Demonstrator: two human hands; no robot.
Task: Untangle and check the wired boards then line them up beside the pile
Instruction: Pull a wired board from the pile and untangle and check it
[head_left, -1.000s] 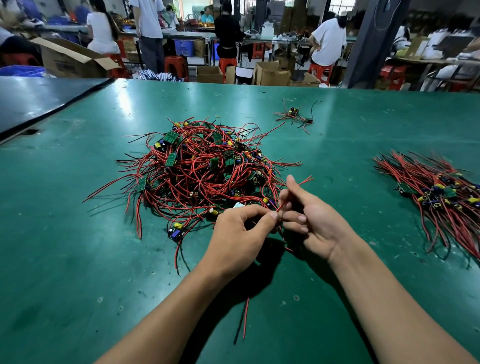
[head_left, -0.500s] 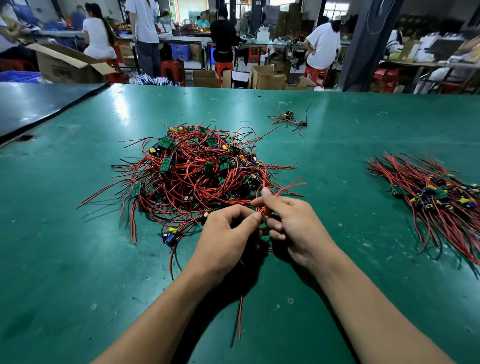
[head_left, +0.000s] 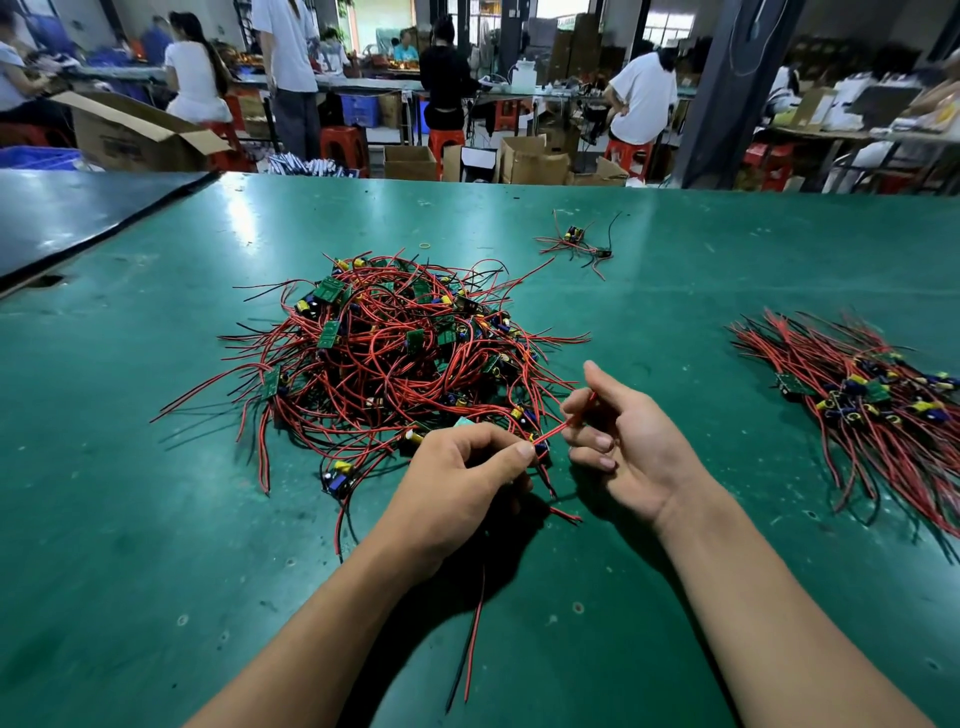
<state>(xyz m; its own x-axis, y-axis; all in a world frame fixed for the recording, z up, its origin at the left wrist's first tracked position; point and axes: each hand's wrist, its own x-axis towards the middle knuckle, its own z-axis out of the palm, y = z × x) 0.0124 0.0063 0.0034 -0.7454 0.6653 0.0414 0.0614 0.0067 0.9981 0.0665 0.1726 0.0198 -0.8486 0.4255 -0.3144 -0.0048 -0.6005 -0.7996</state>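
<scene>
A tangled pile (head_left: 395, 353) of small green boards with red and black wires lies in the middle of the green table (head_left: 156, 519). Just in front of it my left hand (head_left: 457, 488) pinches one small wired board (head_left: 540, 449) between thumb and fingers. Its long red and black wires hang below my wrist. My right hand (head_left: 628, 441) sits to the right, palm turned up, pinching a red wire (head_left: 566, 423) that runs from that board. At the right, a row of lined-up boards (head_left: 872, 400) lies with the wires fanned out.
A small separate wired board (head_left: 574, 239) lies far back on the table. A darker table (head_left: 78, 218) adjoins at the left. Beyond the far edge are cardboard boxes, red stools and several people at benches.
My right hand has drawn away to the right from my left hand and turned palm up, stretching the red wire between them. The view has shifted slightly.
</scene>
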